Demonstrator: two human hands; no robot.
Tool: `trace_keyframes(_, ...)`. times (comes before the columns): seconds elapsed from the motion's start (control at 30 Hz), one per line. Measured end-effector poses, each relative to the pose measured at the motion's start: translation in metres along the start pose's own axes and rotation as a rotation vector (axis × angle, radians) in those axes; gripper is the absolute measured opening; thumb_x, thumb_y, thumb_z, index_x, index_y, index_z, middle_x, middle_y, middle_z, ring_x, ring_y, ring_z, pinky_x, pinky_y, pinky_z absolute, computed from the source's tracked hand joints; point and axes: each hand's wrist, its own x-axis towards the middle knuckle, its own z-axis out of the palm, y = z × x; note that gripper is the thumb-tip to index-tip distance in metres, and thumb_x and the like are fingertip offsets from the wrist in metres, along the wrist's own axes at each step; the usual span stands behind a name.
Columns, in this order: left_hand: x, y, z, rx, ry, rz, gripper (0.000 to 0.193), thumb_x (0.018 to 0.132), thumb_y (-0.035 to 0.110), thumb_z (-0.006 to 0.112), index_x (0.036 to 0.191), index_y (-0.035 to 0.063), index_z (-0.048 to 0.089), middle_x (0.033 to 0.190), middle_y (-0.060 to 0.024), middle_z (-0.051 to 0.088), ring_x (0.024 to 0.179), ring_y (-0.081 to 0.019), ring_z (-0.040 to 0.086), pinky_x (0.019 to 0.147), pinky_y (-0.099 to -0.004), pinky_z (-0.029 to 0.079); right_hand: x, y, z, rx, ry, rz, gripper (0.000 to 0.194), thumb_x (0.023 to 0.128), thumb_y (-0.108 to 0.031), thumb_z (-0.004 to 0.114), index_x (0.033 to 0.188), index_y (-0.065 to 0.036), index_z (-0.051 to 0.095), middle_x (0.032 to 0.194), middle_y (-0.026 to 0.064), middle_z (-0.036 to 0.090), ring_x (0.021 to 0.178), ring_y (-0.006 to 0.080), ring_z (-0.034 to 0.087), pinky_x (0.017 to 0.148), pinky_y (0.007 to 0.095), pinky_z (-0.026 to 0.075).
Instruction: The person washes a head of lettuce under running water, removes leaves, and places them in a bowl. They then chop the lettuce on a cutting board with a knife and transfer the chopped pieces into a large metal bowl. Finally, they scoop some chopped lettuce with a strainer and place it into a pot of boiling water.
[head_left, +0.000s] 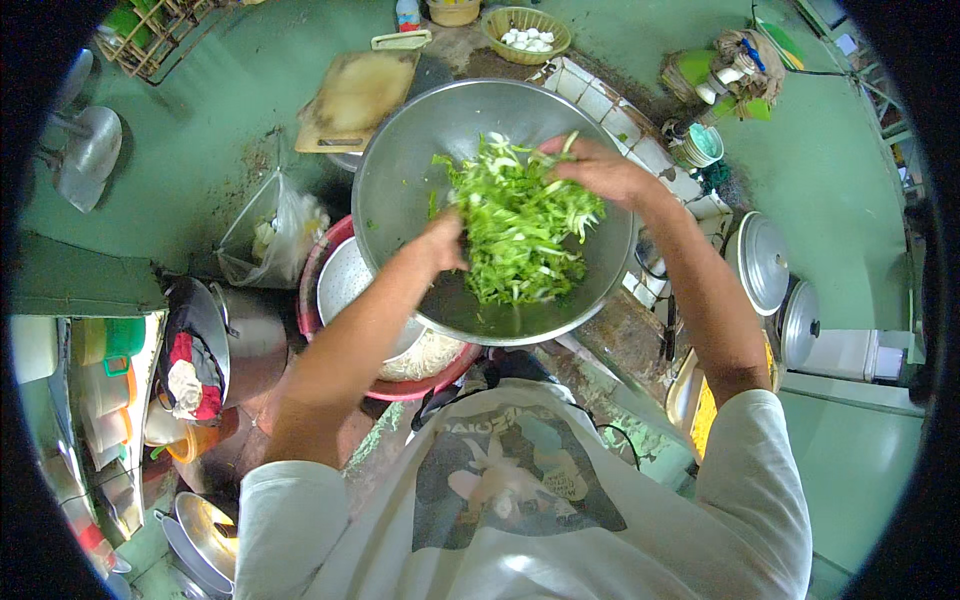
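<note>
A large round metal bowl (397, 180) is before me, with a heap of shredded leafy greens (521, 232) in it. My left hand (444, 244) is at the heap's left side, its fingers partly hidden and blurred against the greens. On the upper right side, my right hand (592, 169) has its fingers curved over the edge of the heap, with shreds at the fingertips. Small green bits stick to the bowl's inner wall. Whether either hand grips any greens firmly is hard to tell because of the blur.
Below the bowl's left side, a red basin (311, 300) holds a perforated metal colander (341, 281) and pale noodle-like strands (427, 356). Beyond lie a cutting board (360, 94) and a basket (491, 34) of white pieces. A plastic bag (281, 232) hangs left; pot lids (761, 262) stand right.
</note>
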Motion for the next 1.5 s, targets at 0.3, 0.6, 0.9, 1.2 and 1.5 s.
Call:
trace_keyframes(0.3,0.045,-0.018,0.004,-0.028,0.047,-0.09,0.05,0.085,0.045,0.06,0.12,0.0091,0.059,0.111,-0.0147,0.066,0.096,-0.0307,0.065,0.087,-0.049,0.052,0.027,0.027,0.106,0.041,0.0,0.395,0.077,0.084,-0.044,0.065,0.145,-0.008,0.036,0.141,0.0186,0.046,0.127,0.036,0.046,0.103,0.0513,0.041)
trace_keyframes(0.6,-0.023,0.018,-0.049,0.2,0.27,0.078,0.077,0.084,0.067,0.043,0.143,0.0172,0.043,0.148,-0.0163,0.039,0.135,-0.0337,0.038,0.107,-0.0654,0.024,0.007,0.058,0.043,0.28,0.137,0.213,0.07,0.085,-0.037,0.063,0.146,-0.014,0.037,0.146,0.0173,0.041,0.131,0.0312,0.043,0.106,0.0444,0.039)
trace_keyframes(0.9,0.043,-0.005,-0.015,-0.074,0.234,-0.031,0.041,0.089,0.039,0.049,0.112,0.0068,0.06,0.11,-0.0159,0.066,0.095,-0.0302,0.064,0.089,-0.0505,0.05,0.034,0.06,0.091,0.417,-0.008,0.175,0.075,0.074,-0.026,0.068,0.14,0.0,0.042,0.135,0.0189,0.05,0.113,0.0284,0.054,0.096,0.044,0.045)
trace_keyframes(1.2,0.057,0.026,-0.038,0.459,0.554,0.206,0.061,0.089,0.046,0.054,0.134,0.0062,0.05,0.129,-0.0155,0.056,0.111,-0.0296,0.057,0.098,-0.0472,0.043,0.105,0.08,0.087,0.163,0.341,0.261,0.073,0.086,-0.041,0.069,0.143,-0.005,0.041,0.142,0.014,0.047,0.128,0.0254,0.045,0.109,0.0373,0.035)
trace_keyframes(1.5,-0.011,0.046,-0.008,0.629,0.218,0.381,0.064,0.088,0.042,0.063,0.139,0.007,0.047,0.146,-0.016,0.043,0.134,-0.0287,0.04,0.11,-0.0404,0.032,0.057,0.055,0.026,0.463,-0.073,-0.205,0.06,0.082,-0.022,0.066,0.136,-0.003,0.047,0.116,0.0118,0.062,0.104,0.0246,0.06,0.094,0.0386,0.047)
